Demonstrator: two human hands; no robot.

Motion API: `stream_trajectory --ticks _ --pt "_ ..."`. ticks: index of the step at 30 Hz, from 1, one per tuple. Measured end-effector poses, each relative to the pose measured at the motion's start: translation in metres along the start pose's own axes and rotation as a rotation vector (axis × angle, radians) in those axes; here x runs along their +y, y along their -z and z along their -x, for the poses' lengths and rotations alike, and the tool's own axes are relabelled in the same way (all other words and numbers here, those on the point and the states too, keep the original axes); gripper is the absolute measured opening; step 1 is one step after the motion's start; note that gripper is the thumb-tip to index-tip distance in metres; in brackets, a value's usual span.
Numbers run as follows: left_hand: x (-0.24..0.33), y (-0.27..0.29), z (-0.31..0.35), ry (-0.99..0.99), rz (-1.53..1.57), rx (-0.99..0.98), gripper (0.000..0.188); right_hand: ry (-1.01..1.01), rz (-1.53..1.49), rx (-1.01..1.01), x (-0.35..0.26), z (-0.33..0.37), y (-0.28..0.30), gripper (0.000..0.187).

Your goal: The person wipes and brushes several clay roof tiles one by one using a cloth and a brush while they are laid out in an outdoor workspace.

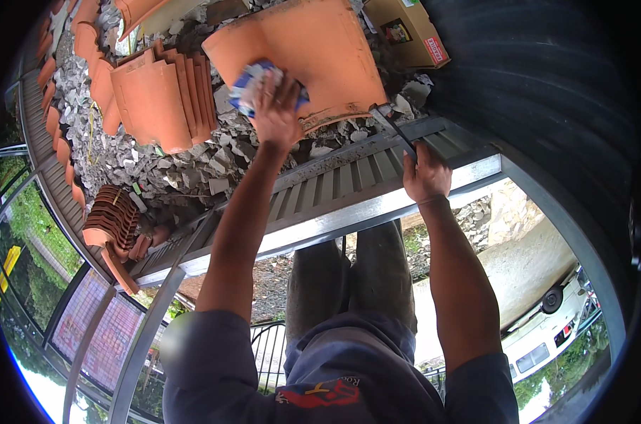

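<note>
My left hand (276,106) is pressed over a crumpled blue and white cloth (244,86), gripping it against a large curved orange roof tile (327,53). Mud or dirt darkens the tile's near edge. Wrapped in my right hand (428,172) is the dark handle of a thin scraper-like tool (389,123). The tool's flat greyish end touches the tile's near right corner; its exact kind is hard to make out.
Broken grey rubble (221,152) lies around the tile. Stacked orange tiles (161,99) stand to the left, with another stack (112,219) nearer. A cardboard box (409,32) sits at the far right. A metal beam (348,220) crosses before me, with ground visible below.
</note>
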State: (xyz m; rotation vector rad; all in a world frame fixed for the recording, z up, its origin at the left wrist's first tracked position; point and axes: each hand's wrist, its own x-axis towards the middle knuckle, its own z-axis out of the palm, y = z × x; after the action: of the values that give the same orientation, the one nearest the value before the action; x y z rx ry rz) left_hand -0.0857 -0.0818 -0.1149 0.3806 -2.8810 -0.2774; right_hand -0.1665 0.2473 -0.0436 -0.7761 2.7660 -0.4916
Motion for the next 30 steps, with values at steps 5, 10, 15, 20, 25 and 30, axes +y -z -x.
stream_trajectory --ticks 5,10,15,20,25,30 --pt "0.069 -0.001 0.081 0.027 0.35 -0.281 0.03 0.005 -0.02 0.008 -0.01 -0.004 -0.007 0.021" --pt "0.031 0.028 -0.009 0.344 0.44 -0.013 0.026 -0.014 -0.058 0.044 -0.002 -0.005 0.0 0.019" --pt "-0.101 0.05 -0.125 0.159 -0.279 0.568 0.042 -0.044 -0.054 -0.002 -0.005 -0.004 0.003 0.022" --pt "-0.07 -0.028 -0.107 0.284 -0.268 0.381 0.052 0.03 -0.107 0.088 -0.013 -0.008 -0.008 0.018" --pt "0.041 -0.058 -0.048 0.02 0.049 0.188 0.057 0.014 -0.09 0.059 -0.008 -0.009 -0.003 0.019" --pt "0.03 -0.022 -0.021 0.108 0.355 -0.071 0.037 -0.015 -0.075 0.058 -0.002 -0.002 -0.002 0.02"
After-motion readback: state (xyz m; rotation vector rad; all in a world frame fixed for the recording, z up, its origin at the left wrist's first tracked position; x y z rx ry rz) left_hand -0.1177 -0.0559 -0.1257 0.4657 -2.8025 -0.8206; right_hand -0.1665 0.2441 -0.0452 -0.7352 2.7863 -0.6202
